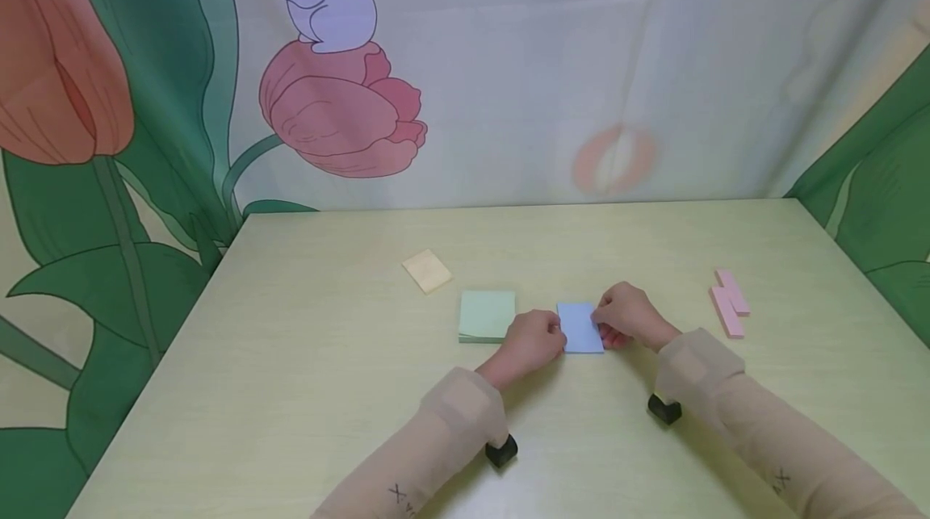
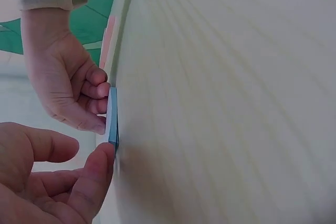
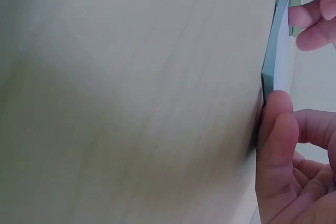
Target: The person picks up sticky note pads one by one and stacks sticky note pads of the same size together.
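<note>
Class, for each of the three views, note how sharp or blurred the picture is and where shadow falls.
Head view: sharp, evenly lit, soft shadows under the sleeves. Left wrist view: table streaked and blurred, dark shadow beside the blue pad. Right wrist view: table heavily blurred, the pad's edge clearer.

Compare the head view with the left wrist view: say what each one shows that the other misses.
Only the head view shows the green sticky-note pad, the yellow pad, the pink pads and the flower backdrop. Only the left wrist view shows the blue pad's thin edge against the fingertips. Both show the left hand, right hand, blue pad and table.
</note>
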Motion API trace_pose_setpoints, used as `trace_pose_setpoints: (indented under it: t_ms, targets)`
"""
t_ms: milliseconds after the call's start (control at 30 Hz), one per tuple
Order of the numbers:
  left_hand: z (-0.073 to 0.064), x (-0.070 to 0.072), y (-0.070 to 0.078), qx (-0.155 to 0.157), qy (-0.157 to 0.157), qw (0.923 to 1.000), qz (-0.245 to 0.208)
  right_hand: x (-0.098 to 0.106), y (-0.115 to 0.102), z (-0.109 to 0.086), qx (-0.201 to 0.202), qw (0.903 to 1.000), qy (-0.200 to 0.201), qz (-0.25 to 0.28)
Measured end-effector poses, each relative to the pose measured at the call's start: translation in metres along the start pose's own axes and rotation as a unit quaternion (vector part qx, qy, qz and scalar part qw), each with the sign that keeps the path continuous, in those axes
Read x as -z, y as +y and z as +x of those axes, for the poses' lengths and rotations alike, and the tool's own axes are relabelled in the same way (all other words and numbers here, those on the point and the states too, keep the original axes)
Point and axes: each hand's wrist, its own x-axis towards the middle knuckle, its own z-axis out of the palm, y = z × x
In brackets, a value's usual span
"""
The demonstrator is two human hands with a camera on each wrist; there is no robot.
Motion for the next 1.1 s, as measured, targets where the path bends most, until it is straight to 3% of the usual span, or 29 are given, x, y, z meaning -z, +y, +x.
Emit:
trace_pose_setpoints:
  t_ms: [233, 367, 733, 867, 1100]
  targets:
    - [-0.005, 0.008, -0.003, -0.037, 0.021, 0.9991, 0.000, -0.001, 0.001, 0.002, -0.003, 1.0000, 0.001, -0.008]
    - [-0.008, 0.017, -0.007, -0.034, 0.047, 0.9982, -0.017, -0.001, 0.003, 0.003, 0.003, 1.0000, -0.001, -0.004]
    - [-0.011, 0.054, -0.028, 0.000, 0.111, 0.9926, -0.050, -0.002, 0.005, 0.004, 0.010, 0.9999, -0.001, -0.004]
    - [-0.008, 0.070, -0.039, 0.021, 0.140, 0.9888, -0.048, -0.002, 0.004, 0.003, 0.012, 0.9999, 0.002, -0.007]
    - [-0.004, 0.094, -0.055, 0.076, 0.155, 0.9848, -0.014, -0.002, 0.003, 0.002, 0.010, 0.9999, 0.004, -0.010]
